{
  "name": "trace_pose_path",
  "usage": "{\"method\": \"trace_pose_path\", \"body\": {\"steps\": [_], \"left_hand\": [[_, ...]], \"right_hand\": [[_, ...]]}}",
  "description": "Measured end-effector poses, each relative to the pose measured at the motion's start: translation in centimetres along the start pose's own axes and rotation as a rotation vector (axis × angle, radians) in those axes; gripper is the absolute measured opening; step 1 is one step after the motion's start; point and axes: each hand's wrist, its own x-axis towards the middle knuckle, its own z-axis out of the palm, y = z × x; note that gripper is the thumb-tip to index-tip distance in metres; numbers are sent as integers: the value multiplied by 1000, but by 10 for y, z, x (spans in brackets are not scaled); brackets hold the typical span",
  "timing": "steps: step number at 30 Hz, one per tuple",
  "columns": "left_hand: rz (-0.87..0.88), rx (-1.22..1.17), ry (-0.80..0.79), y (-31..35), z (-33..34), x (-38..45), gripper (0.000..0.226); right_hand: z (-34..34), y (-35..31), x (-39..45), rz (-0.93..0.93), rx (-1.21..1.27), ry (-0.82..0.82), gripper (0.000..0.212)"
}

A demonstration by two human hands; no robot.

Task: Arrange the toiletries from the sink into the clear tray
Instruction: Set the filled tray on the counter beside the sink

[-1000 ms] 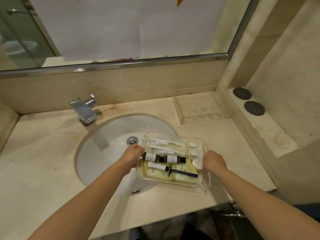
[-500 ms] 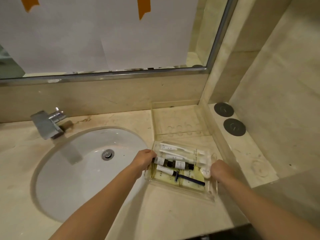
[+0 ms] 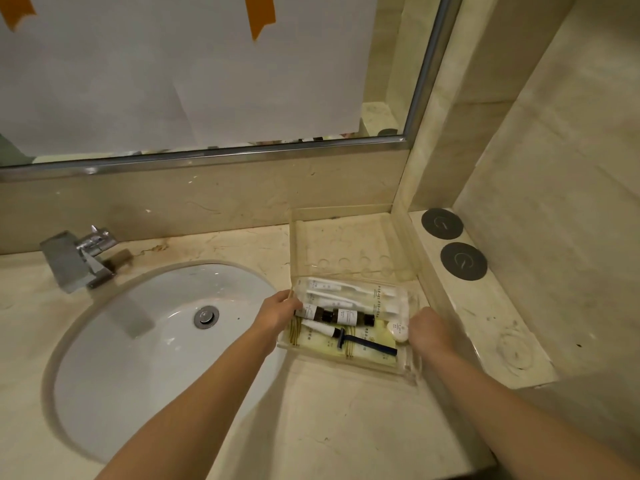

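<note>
The clear tray (image 3: 349, 363) sat on the marble desk (image 3: 329, 420) just right of the white sink (image 3: 138, 341), held at both short ends. The left hand (image 3: 277, 315) gripped its left rim, fingers curled over the edge; the right hand (image 3: 429, 332) held the right end, though its fingers were hidden behind the knuckles, so I could not tell how they closed. Inside the tray lay wrapped toothbrushes (image 3: 332, 287) along the far side, two small dark bottles (image 3: 341, 317) end to end in the middle, a blue razor (image 3: 367, 342) on yellowish packets (image 3: 311, 341) nearer the person, and a round white soap (image 3: 398, 330) beside the right hand. A second, empty clear tray (image 3: 343, 244) stood behind it against the wall. The chrome faucet (image 3: 78, 258) stood at the sink's far left.
</note>
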Motion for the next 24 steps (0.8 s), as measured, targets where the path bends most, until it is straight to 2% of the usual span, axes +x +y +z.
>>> {"method": "trace_pose_path", "body": {"steps": [3, 6, 8, 14, 18, 21, 24], "left_hand": [[-13, -39, 35, -6, -8, 2, 46], [-21, -97, 100, -12, -22, 6, 30], [-42, -159, 123, -14, -30, 7, 32], [-178, -130, -60, -12, -37, -7, 25], [-187, -183, -4, -15, -26, -4, 29], [-149, -238, 51, -9, -20, -2, 25], [-130, -299, 87, 0, -18, 4, 34]], "right_hand": [[7, -7, -2, -27, 90, -14, 23], [16, -14, -7, -57, 133, -28, 25], [22, -20, -9, -56, 175, -32, 26], [24, -28, -3, 68, 306, 2, 25], [18, -25, 0, 125, 436, 11, 19], [19, -27, -3, 108, 491, -24, 24], [23, -31, -9, 148, 521, -122, 42]]}}
